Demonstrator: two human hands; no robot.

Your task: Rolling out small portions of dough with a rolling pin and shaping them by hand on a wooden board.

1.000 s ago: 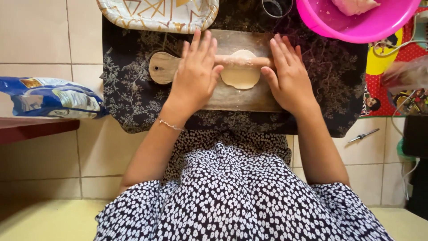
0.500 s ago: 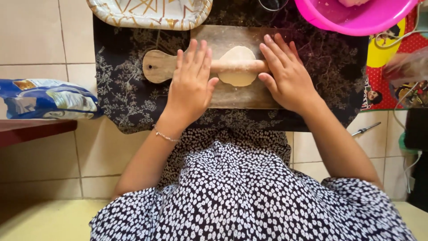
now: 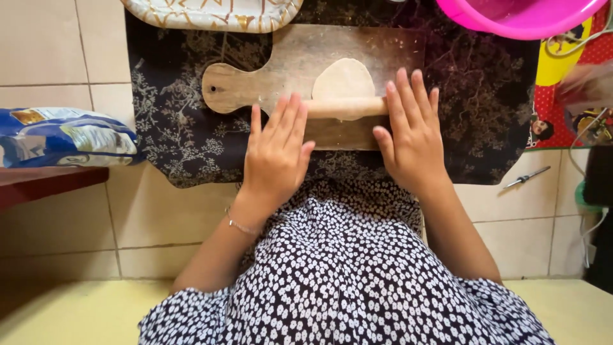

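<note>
Both hands (image 3: 345,144) flat on rolling pin (image 3: 345,107)

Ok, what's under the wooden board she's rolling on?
The wooden board lies on a dark floral cloth spread over the tiled floor. On top sit the dough and rolling pin. The cloth beneath the board is covered.

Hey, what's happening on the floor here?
A person seated on the floor is rolling dough. The left hand and right hand press flat on a wooden rolling pin that lies across the near edge of a round dough disc on a paddle-shaped wooden board. A pink bowl sits beyond the board.
</note>
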